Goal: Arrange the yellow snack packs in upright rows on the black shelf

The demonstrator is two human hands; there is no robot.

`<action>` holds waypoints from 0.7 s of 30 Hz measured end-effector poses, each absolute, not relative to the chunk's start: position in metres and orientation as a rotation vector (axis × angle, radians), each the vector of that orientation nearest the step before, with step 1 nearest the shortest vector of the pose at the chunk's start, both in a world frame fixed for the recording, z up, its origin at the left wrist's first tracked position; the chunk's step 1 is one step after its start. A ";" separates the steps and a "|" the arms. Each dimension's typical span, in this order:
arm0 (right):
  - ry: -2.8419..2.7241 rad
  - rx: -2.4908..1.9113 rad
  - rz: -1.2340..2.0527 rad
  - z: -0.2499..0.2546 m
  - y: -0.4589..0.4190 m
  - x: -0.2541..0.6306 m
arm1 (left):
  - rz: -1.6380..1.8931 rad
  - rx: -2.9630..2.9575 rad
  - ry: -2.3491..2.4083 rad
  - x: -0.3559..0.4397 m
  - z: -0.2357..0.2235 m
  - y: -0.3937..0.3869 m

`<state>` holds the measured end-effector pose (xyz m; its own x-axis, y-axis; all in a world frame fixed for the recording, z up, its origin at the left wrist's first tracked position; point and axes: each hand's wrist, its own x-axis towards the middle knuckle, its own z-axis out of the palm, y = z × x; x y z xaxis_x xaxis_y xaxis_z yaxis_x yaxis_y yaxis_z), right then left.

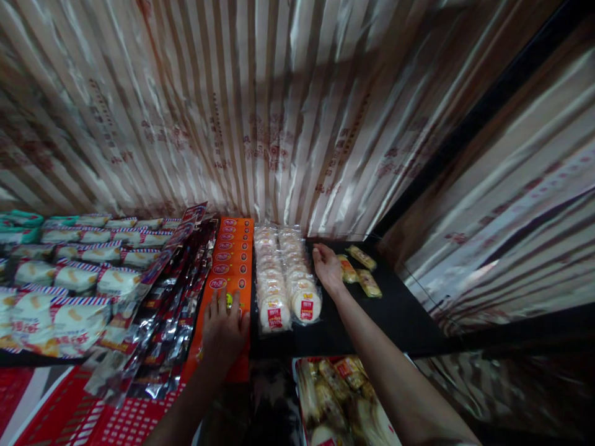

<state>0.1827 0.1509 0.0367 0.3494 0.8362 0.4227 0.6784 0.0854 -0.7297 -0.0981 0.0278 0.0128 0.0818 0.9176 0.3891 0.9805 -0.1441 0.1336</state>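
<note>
My left hand (225, 334) lies spread on flat, glossy orange printed packets (231, 248); my right hand (328, 267), loosely curled, is beside clear-wrapped round white crackers (274, 291), contact unclear. Light pressure advisable: crackers look brittle.

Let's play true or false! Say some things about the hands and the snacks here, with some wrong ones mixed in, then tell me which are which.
1. The left hand is over the orange packs. True.
2. Both hands are over the orange packs. False: the right hand is between the round white snacks and the small yellow packets in this view.
3. The round white snacks stand in two rows. True.
4. The small yellow packets on the black shelf lie left of the orange packs. False: they lie to the right.
5. A red basket is at the bottom left. True.
</note>
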 end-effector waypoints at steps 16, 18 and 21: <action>-1.269 -1.682 0.418 0.036 0.146 0.183 | -0.822 -2.156 -1.796 -0.093 0.020 0.021; -1.220 -1.672 0.508 0.037 0.147 0.182 | -0.953 -2.176 -1.689 -0.082 0.030 0.016; -1.154 -1.598 0.658 0.034 0.153 0.182 | -1.123 -2.261 -1.542 -0.052 0.042 0.006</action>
<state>0.1816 0.1527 0.0345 0.3930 0.9112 0.1236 0.3573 -0.0274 -0.9336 -0.0522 0.0060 0.0423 0.1751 0.7211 0.6703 0.8595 -0.4441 0.2532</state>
